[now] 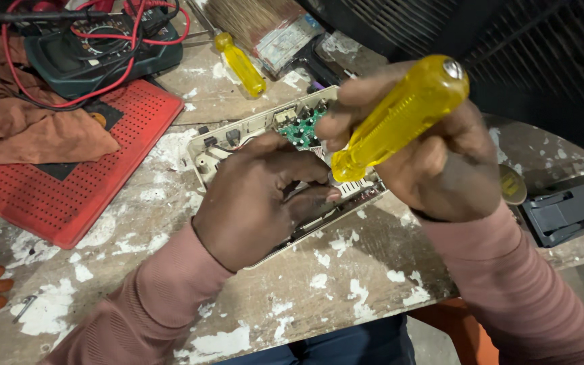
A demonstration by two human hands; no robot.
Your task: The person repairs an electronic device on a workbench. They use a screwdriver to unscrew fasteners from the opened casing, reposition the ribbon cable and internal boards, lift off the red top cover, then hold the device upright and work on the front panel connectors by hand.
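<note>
Paint-flecked workbench fills the frame. Centre: opened beige device casing containing a green circuit board. Left hand rests on the casing, fingers curled. Right hand grips fully closed around a yellow screwdriver, tip down into the casing.

I see bare bench top open in front of the opened casing, while a red perforated tray with a brown cloth crowds its left, a second yellow screwdriver and brush block behind, and a black part sits right.
</note>
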